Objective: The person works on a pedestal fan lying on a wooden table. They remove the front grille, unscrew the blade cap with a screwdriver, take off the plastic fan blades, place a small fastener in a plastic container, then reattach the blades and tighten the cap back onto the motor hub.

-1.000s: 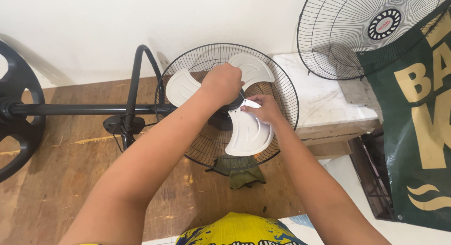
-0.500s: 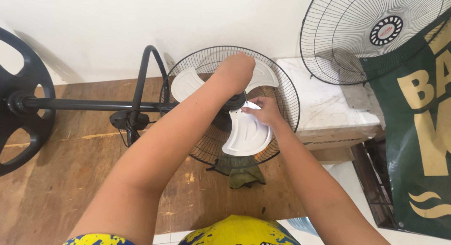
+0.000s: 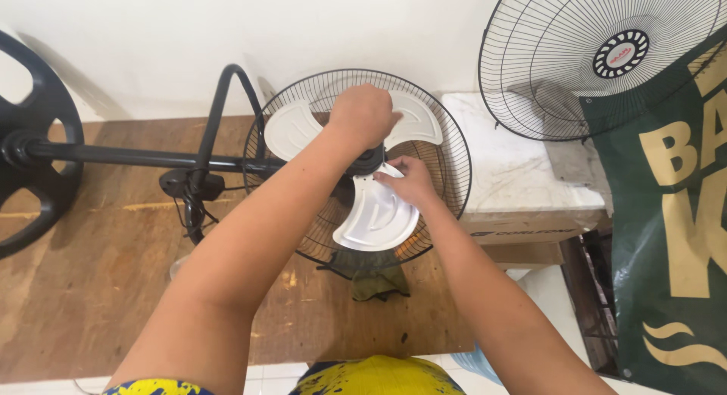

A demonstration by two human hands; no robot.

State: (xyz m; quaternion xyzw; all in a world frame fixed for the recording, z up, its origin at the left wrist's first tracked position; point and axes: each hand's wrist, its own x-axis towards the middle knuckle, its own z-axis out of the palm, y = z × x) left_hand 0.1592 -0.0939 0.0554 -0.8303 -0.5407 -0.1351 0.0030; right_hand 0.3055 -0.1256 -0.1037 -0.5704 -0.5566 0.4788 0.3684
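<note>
A standing fan lies on its side on a wooden table [image 3: 91,289], its rear wire guard [image 3: 454,160] facing up. Its white three-blade propeller [image 3: 379,217] sits in that guard. My left hand [image 3: 365,113] is closed over the dark hub at the centre of the blades. Just below and to the right of the hub, my right hand [image 3: 409,181] grips the lower white blade near its root. What is under the left hand's fingers is hidden.
The fan's black pole [image 3: 136,157] runs left to a round black base [image 3: 34,137]. A detached front wire guard [image 3: 606,58] leans at the upper right above a white slab [image 3: 522,168]. A green banner [image 3: 674,236] hangs on the right. A dark green rag [image 3: 379,283] lies below the guard.
My left hand has stayed on the hub while its forearm shifted slightly. My right hand keeps its hold on the lower blade. The view has moved a little.
</note>
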